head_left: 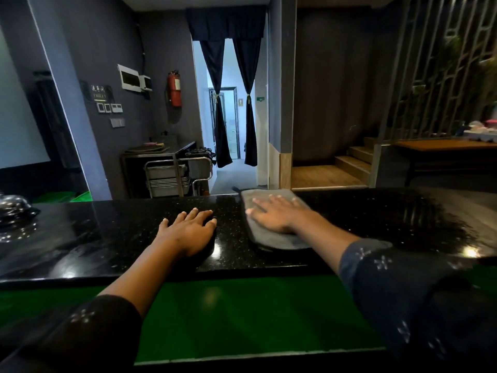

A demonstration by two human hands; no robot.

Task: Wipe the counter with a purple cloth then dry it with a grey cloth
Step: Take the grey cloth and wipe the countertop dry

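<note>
Counter (113,238), black polished stone, speckled, runs across the whole width in front of me; glossy with reflections, and I judge it hard, slick and possibly damp.

Item, at nine o'clock on the counter: a domed metal object (14,208), only partly in view; what it is I cannot tell.

Item, left of centre: my left hand (188,230), flat on the bare stone, fingers straight and spread, holding nothing. I judge it serves as a brace.

Item, just right of centre toward one o'clock: grey cloth (271,238), lying flat near the far edge. Soft, light, limp by the look of it; it should bunch or slide easily on this surface, so I judge the best hold is a flat palm pressing down over its middle, not a pinch at a corner.

Item, on the cloth: my right hand (274,214), palm down, fingers extended, pressing the cloth to the stone.

Purple cloth: not in view.

Containers: stacked metal trays (168,176) on a trolley beyond the counter at eleven o'clock; contents cannot be seen.
</note>
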